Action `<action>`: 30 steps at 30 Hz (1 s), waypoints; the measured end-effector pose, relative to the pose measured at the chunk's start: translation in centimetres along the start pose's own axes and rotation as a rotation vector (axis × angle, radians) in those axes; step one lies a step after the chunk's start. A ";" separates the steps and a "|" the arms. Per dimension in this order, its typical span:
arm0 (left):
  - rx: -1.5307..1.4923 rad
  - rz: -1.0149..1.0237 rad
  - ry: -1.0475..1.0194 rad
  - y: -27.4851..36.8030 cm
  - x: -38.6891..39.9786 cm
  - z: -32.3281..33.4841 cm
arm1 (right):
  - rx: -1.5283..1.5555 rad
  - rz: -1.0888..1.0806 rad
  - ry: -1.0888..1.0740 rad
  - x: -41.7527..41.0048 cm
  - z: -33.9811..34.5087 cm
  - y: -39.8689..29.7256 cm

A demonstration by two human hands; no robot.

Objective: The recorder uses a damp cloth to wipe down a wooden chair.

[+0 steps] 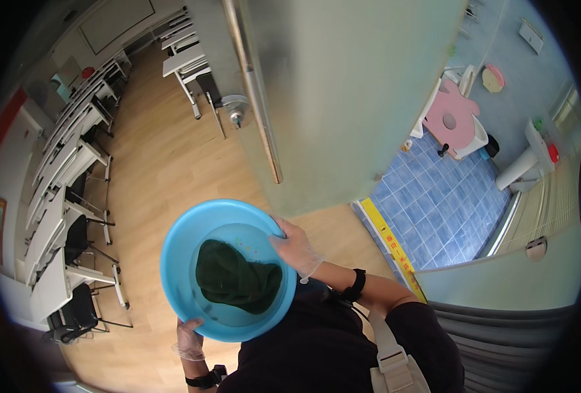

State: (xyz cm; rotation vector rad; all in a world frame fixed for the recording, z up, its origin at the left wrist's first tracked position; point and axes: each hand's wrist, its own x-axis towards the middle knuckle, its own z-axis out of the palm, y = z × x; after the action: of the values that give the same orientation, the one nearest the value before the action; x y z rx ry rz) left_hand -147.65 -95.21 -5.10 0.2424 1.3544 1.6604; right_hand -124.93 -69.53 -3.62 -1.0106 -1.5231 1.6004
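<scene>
A light blue plastic basin is held up in front of my body. Inside it a dark green cloth lies bunched in what looks like shallow water. My left hand, in a clear disposable glove, grips the rim at the lower left. On the opposite side, my right hand wears the same kind of glove and has its thumb over the upper right rim. The fingers of both hands are partly hidden beneath the basin.
Ahead stands a frosted glass door with a long metal handle. To the right is a washroom with a blue tiled floor, a yellow threshold strip and a pedestal sink. Rows of white tables and black chairs line the left.
</scene>
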 end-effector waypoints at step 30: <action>0.114 -0.023 0.038 22.0 34.1 -14.0 | -0.033 -0.058 0.042 32.8 26.2 2.3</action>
State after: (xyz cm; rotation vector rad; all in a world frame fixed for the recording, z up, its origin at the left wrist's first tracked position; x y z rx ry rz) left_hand -186.73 -77.45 -4.90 0.2617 1.4767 1.5777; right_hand -163.01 -52.43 -8.09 -1.0028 -1.5420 1.5096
